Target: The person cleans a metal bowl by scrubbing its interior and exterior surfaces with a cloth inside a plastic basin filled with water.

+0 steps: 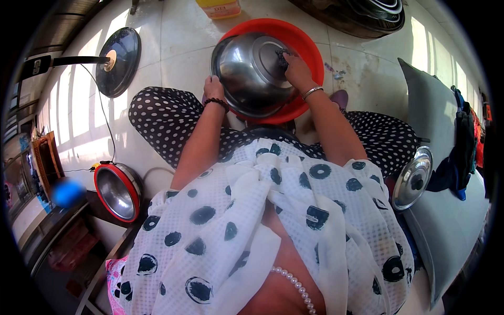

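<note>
A large stainless steel bowl (252, 71), its round base facing up, lies tilted over a red plastic basin (309, 59) on the floor between my knees. My left hand (214, 87), with a dark beaded bracelet at the wrist, grips the bowl's rim at its left side. With my right hand (298, 73), a metal bangle at its wrist, I hold a dark scouring pad (282, 59) against the bowl's outer base. The basin's contents are hidden under the bowl.
A yellow container (219, 8) stands beyond the basin. Dark pans (366, 17) are at the upper right. A round black stand base (119, 62) is at left, above a red-rimmed metal pot (118, 193). A steel lid (412, 179) is by my right knee.
</note>
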Tool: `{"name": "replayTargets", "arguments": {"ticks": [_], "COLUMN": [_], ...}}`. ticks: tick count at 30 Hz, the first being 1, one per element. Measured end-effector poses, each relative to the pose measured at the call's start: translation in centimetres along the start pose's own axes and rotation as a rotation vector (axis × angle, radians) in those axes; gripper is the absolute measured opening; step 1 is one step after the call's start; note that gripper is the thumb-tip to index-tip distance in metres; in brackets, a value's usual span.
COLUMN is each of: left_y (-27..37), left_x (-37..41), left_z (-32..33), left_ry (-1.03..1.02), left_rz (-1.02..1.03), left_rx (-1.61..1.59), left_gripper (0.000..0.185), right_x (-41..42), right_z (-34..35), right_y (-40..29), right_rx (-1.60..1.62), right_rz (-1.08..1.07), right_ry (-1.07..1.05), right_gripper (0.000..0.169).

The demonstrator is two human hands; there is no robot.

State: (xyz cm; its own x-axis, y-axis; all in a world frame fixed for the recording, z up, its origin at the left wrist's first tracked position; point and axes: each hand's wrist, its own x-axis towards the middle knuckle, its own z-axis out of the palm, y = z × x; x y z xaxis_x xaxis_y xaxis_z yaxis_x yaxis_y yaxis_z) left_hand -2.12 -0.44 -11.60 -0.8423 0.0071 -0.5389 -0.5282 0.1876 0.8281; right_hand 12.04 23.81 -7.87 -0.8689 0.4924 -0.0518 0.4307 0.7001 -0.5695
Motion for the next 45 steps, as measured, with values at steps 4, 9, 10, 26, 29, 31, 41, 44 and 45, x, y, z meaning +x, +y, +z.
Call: {"name": "replayTargets", "arguments": {"ticks": [4,9,10,26,29,31,41,44,45], "left_y": [1.2,0.2,0.3,0.0,-1.1,-1.0,-0.3,-0.4,-0.4], "left_x": [-0.9,-0.4,-0.4,-0.6,0.1,-0.1,-0.9,-1.3,-1.4], "left_z": [-0.2,-0.3,-0.3,-0.2,-0.2,0.1,0.5,0.1,0.1], "left_ry": [-0.029,-0.034,-0.064,-0.063,-0.019,-0.011,0.023,0.028,0.026], "left_rz": [-0.006,0.025,0.024,-0.005,0.039,0.027,-0.031,-0.019,-0.012], "left_rx": [0.115,0.023,0.014,0.038,0.003,0.022,-0.007,-0.037,-0.009], "left_gripper": [0.031,0.031,0.031,0.032,0.031,0.031,0.042,0.042,0.043], "right_x": [-5.8,-5.7,-4.4,-6.3,-7.5,-6.1,2.1,-2.1,-3.8], "right_z": [-2.8,-2.6,-2.4,-3.1,-2.8,-2.7,-0.3,-2.4,-3.3], "right_y": [-3.2,-7.5,-7.7,-3.6,-6.6,-8.1,-1.3,-2.6,-3.5], "right_rx": [0.005,0.174,0.173,-0.007,0.044,0.094,0.028,-0.002,0.007], "right_rz": [0.087,-0.233,-0.26,0.068,-0.164,-0.306,-0.067,0.034,0.102], "right_ry": [-0.122,0.078,0.1,-0.105,0.02,0.101,0.072,-0.081,-0.139], "right_gripper": [0.043,0.046,0.045,0.043,0.045,0.046,0.039,0.039,0.039]}}
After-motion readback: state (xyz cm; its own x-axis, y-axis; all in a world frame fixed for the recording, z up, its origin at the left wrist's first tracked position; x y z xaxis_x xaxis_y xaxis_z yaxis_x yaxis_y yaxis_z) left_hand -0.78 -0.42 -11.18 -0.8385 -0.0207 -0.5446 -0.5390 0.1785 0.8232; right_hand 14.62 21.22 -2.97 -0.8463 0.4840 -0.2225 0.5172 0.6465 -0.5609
